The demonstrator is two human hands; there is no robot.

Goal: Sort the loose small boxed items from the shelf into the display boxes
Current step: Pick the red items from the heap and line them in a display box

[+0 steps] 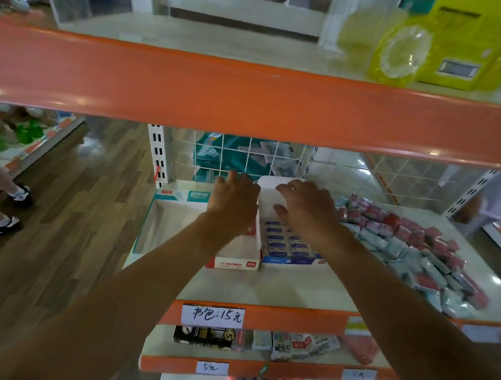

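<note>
Since the left hand (233, 202) and right hand (306, 208) hover spread, holding nothing, over the red-fronted cardboard box (233, 262) and blue-fronted cardboard box (290, 260), square these first; loose red-and-teal wrapped packets (413, 249) lie heaped just right.

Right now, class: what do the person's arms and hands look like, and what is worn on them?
The left arm and right arm are bare: no sleeves, gloves or watch show. The left hand wears nothing visible. A small glint on a finger of the right hand may be a ring, too small to tell.
</note>
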